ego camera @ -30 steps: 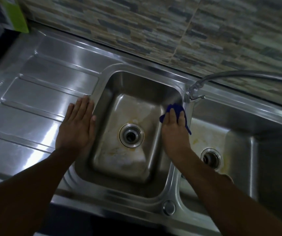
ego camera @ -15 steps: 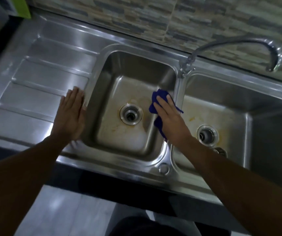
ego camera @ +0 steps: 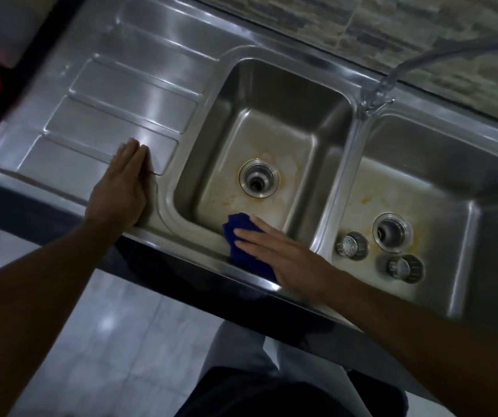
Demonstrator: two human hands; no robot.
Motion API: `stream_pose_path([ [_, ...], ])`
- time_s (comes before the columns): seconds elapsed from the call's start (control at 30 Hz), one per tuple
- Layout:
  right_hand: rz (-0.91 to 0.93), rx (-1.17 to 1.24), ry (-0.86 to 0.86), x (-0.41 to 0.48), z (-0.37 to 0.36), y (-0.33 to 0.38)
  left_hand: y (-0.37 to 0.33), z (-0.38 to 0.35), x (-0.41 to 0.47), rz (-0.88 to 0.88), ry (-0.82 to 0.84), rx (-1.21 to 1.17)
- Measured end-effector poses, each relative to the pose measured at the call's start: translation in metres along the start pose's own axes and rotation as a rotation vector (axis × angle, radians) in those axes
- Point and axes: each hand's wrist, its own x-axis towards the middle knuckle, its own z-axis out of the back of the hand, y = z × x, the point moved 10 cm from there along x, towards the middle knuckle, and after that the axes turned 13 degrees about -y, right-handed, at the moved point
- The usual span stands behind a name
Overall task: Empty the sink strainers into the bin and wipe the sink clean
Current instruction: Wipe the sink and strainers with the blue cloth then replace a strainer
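Drainboard: ribbed steel, at far left of the sink unit. Left hand lies flat on its near right corner, palm down, fingers straight and together, released, gripping nothing; forearm runs back toward the lower left.

Left basin: holds no loose items. Floor shows pale yellowish staining around the open drain. Strainer not seated in it.

Cloth: dark blue, bunched, on the front rim of the left basin, its upper edge at the lip. Right hand presses flat on top of it, palm down, fingers extended and pointing left, not clenched; the cloth is pinned under the palm rather than pinched. Forearm runs back toward the lower right.

Right basin: floor stained yellowish. Contains two strainers lying loose near the front wall: one just left of the open drain, the other just in front of that drain. Their contents cannot be made out.

Tap: blurred, rises from the rear ledge between the basins.
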Motion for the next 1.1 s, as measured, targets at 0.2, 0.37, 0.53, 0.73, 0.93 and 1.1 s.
stream_pose_path([
  [0.2,0.068,-0.007,-0.017,0.087,-0.043,0.025,0.004,-0.004,-0.001,-0.084,0.034,0.131],
  [0.37,-0.029,-0.122,-0.071,0.13,-0.055,0.026,0.011,-0.004,-0.001,-0.037,0.039,0.148],
  [0.53,-0.04,-0.208,-0.07,0.165,-0.048,-0.002,0.018,-0.002,0.001,-0.004,0.03,0.05],
  [0.73,-0.432,-0.307,-0.101,0.228,0.001,-0.124,0.011,0.0,0.004,0.031,0.032,0.042],
  [0.93,-0.151,-0.245,-0.064,0.191,-0.034,-0.054,0.006,-0.003,0.028,0.038,0.053,-0.023],
  [1.1,-0.032,-0.264,-0.033,0.188,-0.042,-0.061,0.01,-0.008,0.078,0.145,-0.042,-0.182],
])
